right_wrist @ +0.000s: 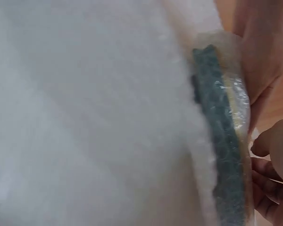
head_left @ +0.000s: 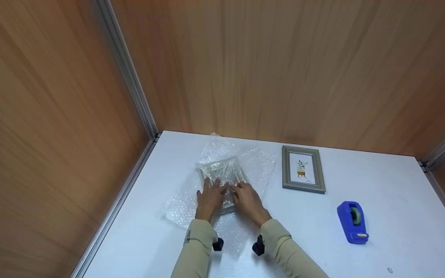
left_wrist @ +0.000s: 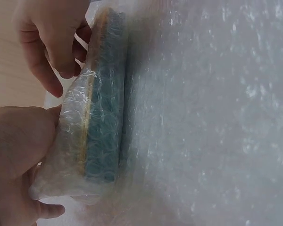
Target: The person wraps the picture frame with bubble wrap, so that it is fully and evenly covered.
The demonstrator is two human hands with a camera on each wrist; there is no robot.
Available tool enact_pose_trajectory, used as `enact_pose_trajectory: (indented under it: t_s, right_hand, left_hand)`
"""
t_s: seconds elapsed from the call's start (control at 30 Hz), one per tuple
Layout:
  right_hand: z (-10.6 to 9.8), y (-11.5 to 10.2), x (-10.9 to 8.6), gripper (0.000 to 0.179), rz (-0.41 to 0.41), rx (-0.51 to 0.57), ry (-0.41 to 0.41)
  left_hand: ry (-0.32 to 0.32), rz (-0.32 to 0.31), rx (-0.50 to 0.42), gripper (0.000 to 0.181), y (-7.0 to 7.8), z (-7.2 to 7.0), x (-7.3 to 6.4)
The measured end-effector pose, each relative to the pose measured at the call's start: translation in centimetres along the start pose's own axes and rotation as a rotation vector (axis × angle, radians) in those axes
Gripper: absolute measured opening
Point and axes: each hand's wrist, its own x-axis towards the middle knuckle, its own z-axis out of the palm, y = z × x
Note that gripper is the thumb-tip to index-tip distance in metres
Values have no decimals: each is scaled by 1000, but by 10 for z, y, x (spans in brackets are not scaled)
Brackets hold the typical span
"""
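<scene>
Some bubble wrap (head_left: pixel 182 204) spreads leftmost over the worktop (head_left: pixel 296 235), under and around a wrapped frame (head_left: pixel 222 170). The left hand (head_left: pixel 210 200) lies on the frame's near part, fingers apart. Just beside it, the right hand (head_left: pixel 248 199) touches the frame's right side, fingers bent; whether they pinch anything, I can't tell. Farther right lie a picture (head_left: pixel 302 170), then a tape dispenser (head_left: pixel 347 222).

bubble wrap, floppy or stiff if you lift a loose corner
Probably floppy: the bubble wrap lies wrinkled and folds over the wrapped frame. It's likely light, being thin and see-through. Lifting might also tug the frame, since the wrap covers it.
</scene>
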Motion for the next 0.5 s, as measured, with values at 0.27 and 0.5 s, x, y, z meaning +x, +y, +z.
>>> enact_pose_trajectory:
  t_s: [0.27,0.5]
  right_hand:
    - [7,-5,-6,31,-117,-230,35]
    - [7,-8,-5,23,-170,-364,50]
  left_hand:
    - [12,-17,-28,39,0,1,1]
    - [3,-18,-39,39,0,1,2]
